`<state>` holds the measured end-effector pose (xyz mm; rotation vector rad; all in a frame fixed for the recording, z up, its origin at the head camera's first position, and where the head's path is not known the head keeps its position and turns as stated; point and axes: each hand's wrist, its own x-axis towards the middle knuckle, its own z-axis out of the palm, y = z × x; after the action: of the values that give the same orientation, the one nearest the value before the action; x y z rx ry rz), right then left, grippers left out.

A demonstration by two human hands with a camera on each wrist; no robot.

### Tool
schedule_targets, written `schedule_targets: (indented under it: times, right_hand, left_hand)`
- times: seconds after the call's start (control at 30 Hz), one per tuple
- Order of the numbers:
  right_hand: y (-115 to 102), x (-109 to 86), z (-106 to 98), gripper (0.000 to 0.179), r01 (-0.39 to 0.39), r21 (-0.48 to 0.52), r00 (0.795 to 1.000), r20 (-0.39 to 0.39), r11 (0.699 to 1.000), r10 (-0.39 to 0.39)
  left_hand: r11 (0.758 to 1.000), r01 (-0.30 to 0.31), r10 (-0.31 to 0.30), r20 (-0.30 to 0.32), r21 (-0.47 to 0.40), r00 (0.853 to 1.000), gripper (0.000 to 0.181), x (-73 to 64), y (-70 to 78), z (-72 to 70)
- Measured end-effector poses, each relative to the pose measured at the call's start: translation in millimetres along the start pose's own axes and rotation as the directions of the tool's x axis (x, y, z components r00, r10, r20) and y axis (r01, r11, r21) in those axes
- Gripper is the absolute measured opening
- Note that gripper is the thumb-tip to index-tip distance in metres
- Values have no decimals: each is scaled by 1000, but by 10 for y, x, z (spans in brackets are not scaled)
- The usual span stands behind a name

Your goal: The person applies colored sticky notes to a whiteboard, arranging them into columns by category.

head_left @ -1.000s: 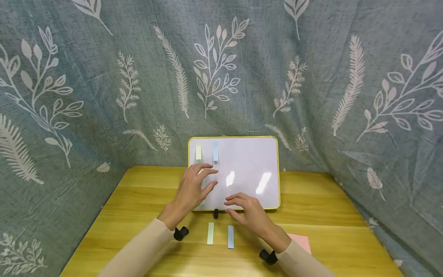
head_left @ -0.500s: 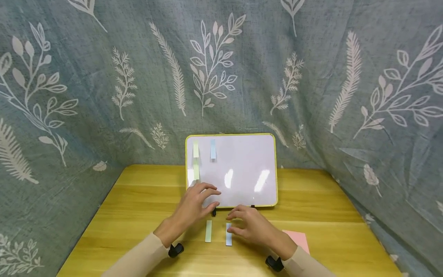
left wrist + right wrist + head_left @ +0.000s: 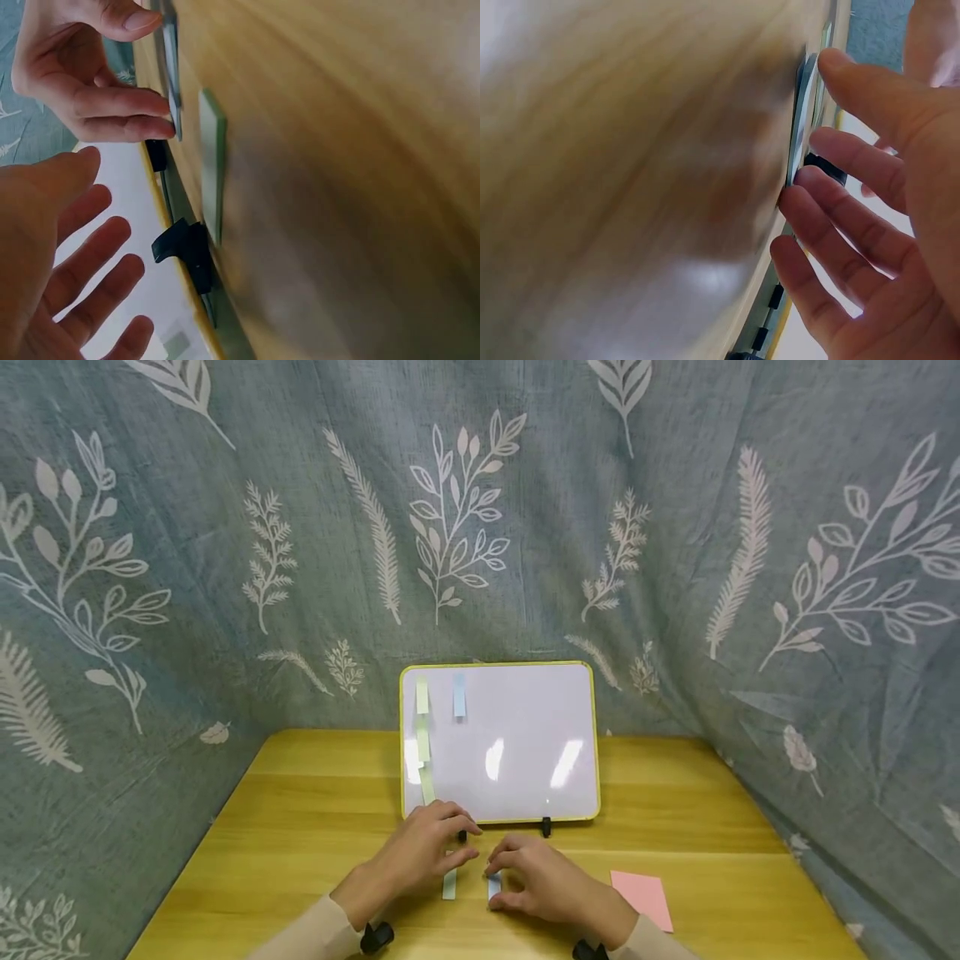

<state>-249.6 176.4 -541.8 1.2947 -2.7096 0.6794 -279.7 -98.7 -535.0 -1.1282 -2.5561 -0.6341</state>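
My right hand bends over a narrow blue sticky note pad on the table. Its thumb is at the near end and its fingertips are at the far end; in the right wrist view the pad seems to have a sheet lifting from it. My left hand hovers with loosely spread fingers beside a narrow green sticky note pad. The left wrist view shows this green pad lying apart from the fingers. Part of each pad is hidden by the hands in the head view.
A yellow-edged whiteboard leans at the back on black feet. Three green strips run down its left side, with one blue strip beside the top one. A pink square note lies to the right.
My left hand has come down from the whiteboard toward the green pad, uncovering the lower green strips. My right hand has lowered onto the blue pad.
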Motion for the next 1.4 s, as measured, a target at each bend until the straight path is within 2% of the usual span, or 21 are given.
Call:
schedule_targets:
  times: [0.1, 0.4, 0.6, 0.9, 1.1, 1.23, 1.4]
  right_hand:
    - [-10, -4, 12, 31, 7, -10, 1000, -4, 1000, -7]
    - [-41, 0, 11, 31, 12, -36, 1000, 3, 999, -12]
    - [-35, -13, 24, 29, 25, -61, 1000, -12, 998, -26]
    - [-22, -22, 29, 19, 29, -54, 1000, -5, 998, -29]
    - [-54, -10, 43, 8, 15, -39, 1000, -18, 999, -16]
    - [-48, 11, 48, 10, -21, -18, 1000, -18, 1000, 20]
    - [-44, 34, 26, 10, -71, 24, 997, -15, 997, 71]
  left_hand:
    - [1000, 2, -2, 43, 4, 999, 24, -38, 21, 17]
    - [1000, -3, 2, 113, 7, 994, 21, -110, 54, 73]
    - [999, -21, 25, 145, -27, 989, 20, -126, 53, 106]
    - [1000, 3, -3, 198, -2, 980, 21, -129, 72, 130]
    - [1000, -3, 0, 199, 15, 980, 21, -149, 84, 175]
    - [1000, -4, 1, 196, 15, 981, 21, -145, 94, 186]
    - [999, 54, -51, 199, -7, 979, 24, -143, 162, 198]
